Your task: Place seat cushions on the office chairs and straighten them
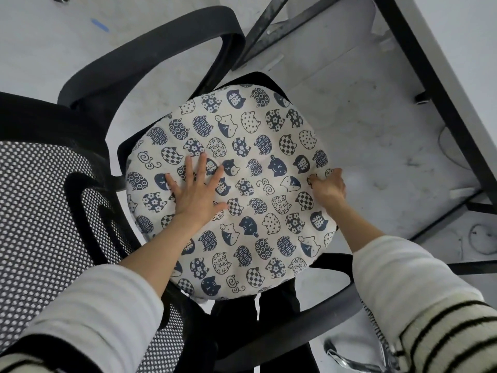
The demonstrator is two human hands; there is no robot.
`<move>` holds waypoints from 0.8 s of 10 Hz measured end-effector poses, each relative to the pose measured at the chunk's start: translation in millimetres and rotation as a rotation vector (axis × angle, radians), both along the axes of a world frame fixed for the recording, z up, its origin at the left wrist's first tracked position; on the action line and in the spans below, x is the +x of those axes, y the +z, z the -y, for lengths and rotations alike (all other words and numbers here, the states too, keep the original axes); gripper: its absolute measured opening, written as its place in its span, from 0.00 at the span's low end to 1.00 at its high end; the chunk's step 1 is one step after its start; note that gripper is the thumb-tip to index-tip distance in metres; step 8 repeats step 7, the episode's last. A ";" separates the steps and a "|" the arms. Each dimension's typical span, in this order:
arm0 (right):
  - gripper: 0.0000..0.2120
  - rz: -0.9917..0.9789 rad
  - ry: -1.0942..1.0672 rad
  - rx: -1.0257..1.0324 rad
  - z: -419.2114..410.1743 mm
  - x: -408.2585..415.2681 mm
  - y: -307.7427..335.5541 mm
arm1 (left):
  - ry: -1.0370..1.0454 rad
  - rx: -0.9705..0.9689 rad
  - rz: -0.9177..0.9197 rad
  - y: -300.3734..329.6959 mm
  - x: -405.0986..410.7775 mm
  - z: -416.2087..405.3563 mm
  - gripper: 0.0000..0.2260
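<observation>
Cushion (pixel 236 195) with the cat print sitting flat on the office chair (pixel 150 63) seat. Left hand (pixel 196 189) spread wide, pressing on top; right hand (pixel 329 185) pinching the far-right edge.

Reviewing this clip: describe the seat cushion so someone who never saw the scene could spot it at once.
Find the black office chair with the mesh back. On its seat lies the round cushion, with the left hand flat on it and the right hand gripping its edge. It alone is cream, printed with navy cat heads.
</observation>
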State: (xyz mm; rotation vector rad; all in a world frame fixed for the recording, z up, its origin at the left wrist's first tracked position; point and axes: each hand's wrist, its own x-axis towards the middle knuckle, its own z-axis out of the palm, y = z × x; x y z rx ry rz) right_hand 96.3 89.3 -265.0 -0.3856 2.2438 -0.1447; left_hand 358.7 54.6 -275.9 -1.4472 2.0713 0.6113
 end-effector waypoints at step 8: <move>0.25 0.235 0.845 0.120 -81.3 7.4 52.7 | 0.139 0.457 -0.065 51.8 -32.2 -59.5 0.28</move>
